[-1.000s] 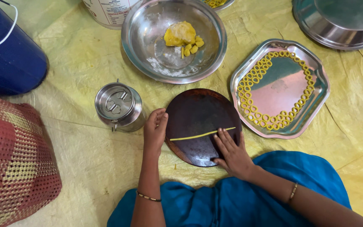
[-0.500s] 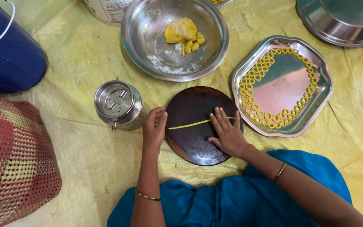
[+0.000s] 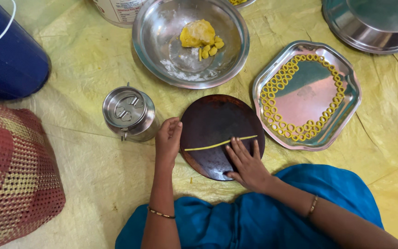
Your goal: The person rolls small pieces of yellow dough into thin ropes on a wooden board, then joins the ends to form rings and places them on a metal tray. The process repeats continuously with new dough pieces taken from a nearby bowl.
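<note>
A round dark wooden board (image 3: pixel 217 120) lies on the yellow sheet in front of me. Across it runs a thin yellow dough rope (image 3: pixel 208 146). My right hand (image 3: pixel 247 163) lies flat on the board, fingers apart, fingertips at the rope's right part. My left hand (image 3: pixel 168 139) rests curled against the board's left rim and holds nothing I can see. Above sits a steel bowl (image 3: pixel 162 41) with a lump of yellow dough (image 3: pixel 197 33) and small pieces. A steel tray (image 3: pixel 309 99) to the right carries several small dough rings along its edge.
A small lidded steel can (image 3: pixel 129 113) stands left of the board. A blue bucket (image 3: pixel 10 55) is at far left above a red woven mat (image 3: pixel 14 175). Another steel vessel (image 3: pixel 374 23) sits top right. My blue garment (image 3: pixel 254 216) covers the lower middle.
My right hand slid up over the rope and then back toward me, rolling it; the rope looks longer and thinner. My left hand stayed at the board's left rim.
</note>
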